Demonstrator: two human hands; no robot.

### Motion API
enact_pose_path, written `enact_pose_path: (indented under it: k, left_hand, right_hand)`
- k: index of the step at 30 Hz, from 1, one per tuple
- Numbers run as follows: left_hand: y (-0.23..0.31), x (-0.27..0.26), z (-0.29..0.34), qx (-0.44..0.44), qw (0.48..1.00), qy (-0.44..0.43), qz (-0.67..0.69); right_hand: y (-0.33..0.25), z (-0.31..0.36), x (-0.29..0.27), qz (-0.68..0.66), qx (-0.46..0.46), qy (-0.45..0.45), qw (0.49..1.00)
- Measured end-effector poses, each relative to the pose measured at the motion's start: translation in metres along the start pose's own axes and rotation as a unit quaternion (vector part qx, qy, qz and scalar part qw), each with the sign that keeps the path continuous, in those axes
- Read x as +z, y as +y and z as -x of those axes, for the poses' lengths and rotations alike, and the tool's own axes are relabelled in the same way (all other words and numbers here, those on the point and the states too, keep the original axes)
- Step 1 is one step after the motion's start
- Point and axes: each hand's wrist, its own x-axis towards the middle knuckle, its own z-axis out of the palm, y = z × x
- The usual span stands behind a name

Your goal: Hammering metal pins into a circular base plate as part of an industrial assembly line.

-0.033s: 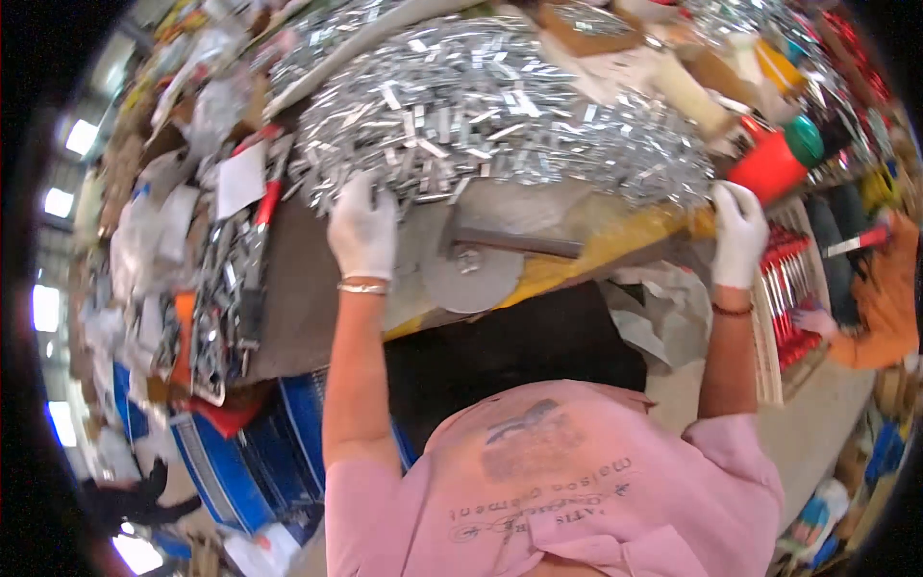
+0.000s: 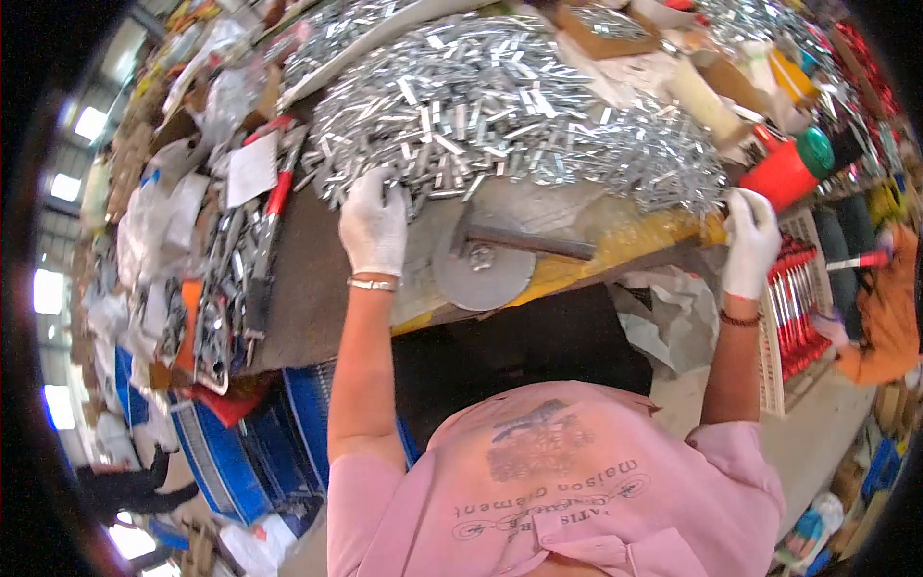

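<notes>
A broad heap of small shiny metal pieces (image 2: 481, 106) covers the far part of the workbench. My left hand (image 2: 375, 229), in a white glove, touches the near left edge of the heap, its thumb and fingers apart. My right hand (image 2: 752, 242), gloved too, is at the heap's right end by the bench's yellow edge (image 2: 663, 234). Its fingertips are drawn together, and whatever is between them is too small to make out. Between my hands a hammer (image 2: 529, 240) lies with its head over a round grey metal disc (image 2: 486, 276).
On the right lie a red bottle with a green lid (image 2: 788, 171) and a crate of red-handled tools (image 2: 796, 317), beside a person in orange (image 2: 880, 313). Cluttered metal parts (image 2: 226, 279) and a white paper (image 2: 252, 168) are at left. Blue striped stuff (image 2: 236, 466) sits below.
The whole view has shifted slightly, so the bench and both hands appear a little farther right and are sharper. Against the heap, my hands are in nearly the same places.
</notes>
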Motion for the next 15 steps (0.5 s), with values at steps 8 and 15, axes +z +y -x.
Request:
enact_pose_path:
  k: [8,15]
  left_hand:
    - [0.019,-0.077,0.044,-0.322,0.887,-0.080,0.321]
    - [0.049,-0.087,0.099,-0.180,0.914,-0.207,0.298]
  right_hand:
    - [-0.114,0.078,0.057,-0.123,-0.016,-0.295,0.948]
    - [-0.106,0.136,0.148,-0.077,-0.252,-0.433,0.862]
